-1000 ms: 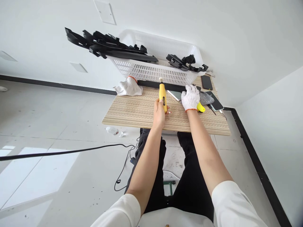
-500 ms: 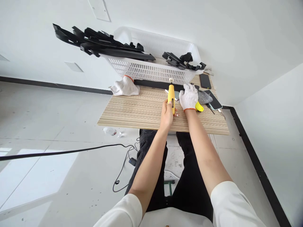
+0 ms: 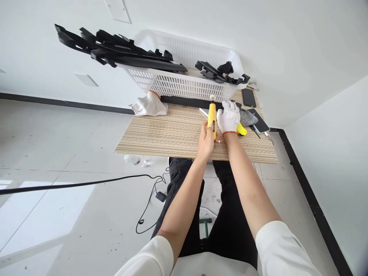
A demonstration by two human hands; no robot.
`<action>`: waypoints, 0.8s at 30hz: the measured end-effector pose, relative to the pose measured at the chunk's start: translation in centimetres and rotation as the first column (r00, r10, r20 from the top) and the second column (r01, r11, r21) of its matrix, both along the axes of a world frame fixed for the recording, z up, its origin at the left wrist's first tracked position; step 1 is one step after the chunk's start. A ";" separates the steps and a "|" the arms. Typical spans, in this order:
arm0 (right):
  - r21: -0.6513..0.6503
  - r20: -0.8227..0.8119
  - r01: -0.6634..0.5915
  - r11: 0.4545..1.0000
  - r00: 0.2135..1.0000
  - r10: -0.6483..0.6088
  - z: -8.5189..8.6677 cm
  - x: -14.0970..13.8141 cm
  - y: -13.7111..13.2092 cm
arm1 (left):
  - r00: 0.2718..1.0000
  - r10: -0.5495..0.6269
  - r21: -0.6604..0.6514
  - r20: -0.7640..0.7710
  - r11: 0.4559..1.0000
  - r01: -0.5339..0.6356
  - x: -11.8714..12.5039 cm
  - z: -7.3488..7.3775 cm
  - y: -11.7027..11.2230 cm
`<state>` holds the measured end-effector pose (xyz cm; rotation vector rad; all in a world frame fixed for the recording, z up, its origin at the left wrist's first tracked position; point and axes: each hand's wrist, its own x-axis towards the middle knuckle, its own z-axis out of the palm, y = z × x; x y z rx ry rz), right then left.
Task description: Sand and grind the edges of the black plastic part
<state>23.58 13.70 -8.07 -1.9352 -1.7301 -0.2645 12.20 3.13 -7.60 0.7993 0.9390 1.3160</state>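
Note:
My bare left hand (image 3: 206, 142) is closed round a yellow pen-style rotary tool (image 3: 212, 117). A round pale tip (image 3: 212, 97) sits at its far end, close to a long black plastic strip (image 3: 186, 101). That strip lies along the front of the basket. My right hand (image 3: 229, 118), in a white knit glove with an orange cuff, bends its fingers over the strip's right part; the fingertips are partly hidden. Beside the glove lies a yellow-handled tool (image 3: 242, 129), mostly covered. A thin white-edged flat item (image 3: 204, 112) shows left of the rotary tool.
A white slotted basket (image 3: 184, 85) holds several black plastic parts (image 3: 123, 51), some jutting far left. A loose white glove (image 3: 149, 104) lies left on the wooden board (image 3: 161, 134). Right are two phones (image 3: 248, 97), a grey bag (image 3: 247, 117) and a cable. Cords (image 3: 115, 179) cross the floor.
My left hand and the rotary tool have moved slightly right, closer to the gloved hand. My right hand has stayed nearly in place; the view has shifted a little.

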 end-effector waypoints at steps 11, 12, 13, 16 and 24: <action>0.025 -0.003 -0.007 1.000 1.000 0.007 -0.3 0.1 0.0 | 0.997 0.013 -0.131 0.070 0.991 -0.004 -0.6 0.8 0.1; 0.024 -0.004 -0.008 1.000 1.000 0.008 -0.4 0.1 0.0 | 0.998 0.005 -0.130 0.066 0.992 0.003 -0.7 0.8 0.1; 0.023 -0.004 -0.009 1.000 1.000 0.009 -0.4 0.1 0.0 | 0.998 0.000 -0.128 0.064 0.992 0.009 -0.8 0.7 0.1; 0.018 -0.005 -0.011 1.000 1.000 0.011 -0.4 0.2 0.1 | 0.997 0.002 -0.124 0.081 0.992 0.009 -1.0 0.5 0.1; 0.049 0.011 0.000 0.999 1.000 0.000 -0.7 0.3 0.3 | 0.993 0.022 -0.175 0.116 0.985 -0.001 -1.8 0.7 0.0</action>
